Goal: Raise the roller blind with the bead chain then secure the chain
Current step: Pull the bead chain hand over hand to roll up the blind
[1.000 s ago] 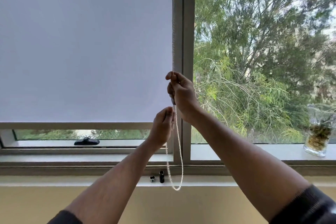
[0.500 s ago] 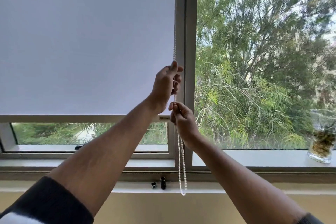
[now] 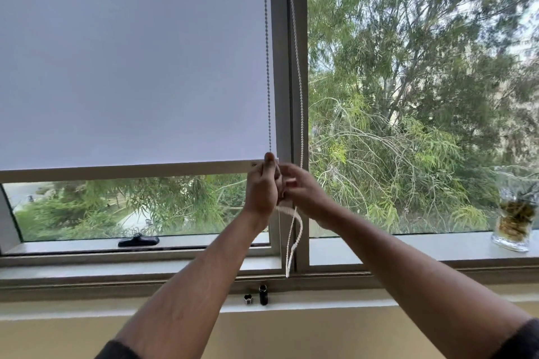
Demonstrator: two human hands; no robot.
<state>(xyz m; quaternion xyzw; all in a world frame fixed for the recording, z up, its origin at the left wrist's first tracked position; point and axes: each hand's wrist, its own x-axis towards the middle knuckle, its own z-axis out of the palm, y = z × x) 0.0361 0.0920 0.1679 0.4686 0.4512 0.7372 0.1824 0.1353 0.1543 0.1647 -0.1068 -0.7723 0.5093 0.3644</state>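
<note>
While the roller blind (image 3: 131, 61) hangs with its bottom bar low over the left pane, both hands meet at the bar's right end beside the window frame (image 3: 297, 96). Left hand (image 3: 262, 186): fingers closed on the bead chain (image 3: 296, 227), thumb up. Right hand (image 3: 303, 191) blurred; fingers curled at the chain, grip unclear. Loop dangles slack toward the sill (image 3: 408, 248). Judgement: raising barely begun; pull one strand only, straight down, alternating hands, keeping the loop untwisted
</note>
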